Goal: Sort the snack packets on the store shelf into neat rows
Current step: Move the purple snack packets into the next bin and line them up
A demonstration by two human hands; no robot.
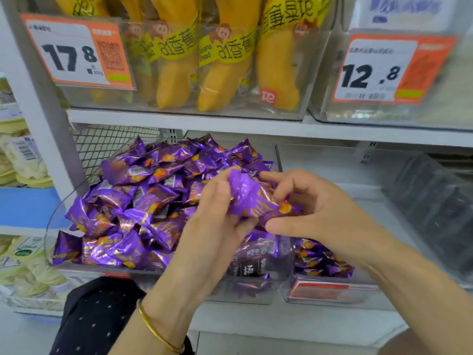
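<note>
**Fingers of both hands closed on one purple packet above a heaped bin**

Fingers [275,228] of both hands are pinched around a single shiny purple foil snack packet with gold lettering and an orange picture [252,198], which is held in the air just above the shelf stock. The left hand [217,216] grips the packet's left end between thumb and fingertips; a thin gold bangle [156,331] is worn on that wrist. The right hand [314,213] grips the right end, with the thumb underneath and the fingers curled over the top. The packet is slightly blurred.

Directly beneath and to the left, a loose, untidy heap of matching purple foil packets [133,201] is piled in a clear plastic bin with a rounded front corner [52,226] on the middle white metal shelf [256,125]. More of the same packets [320,260] are seen in a neighbouring clear compartment under the right wrist.

On the shelf above, yellow banana-shaped bread packs in clear wrappers [222,67] are stood upright. An orange-edged price tag reading 17.8 [76,51] is placed at upper left, and another reading 12.8 [384,70] at upper right.
</note>
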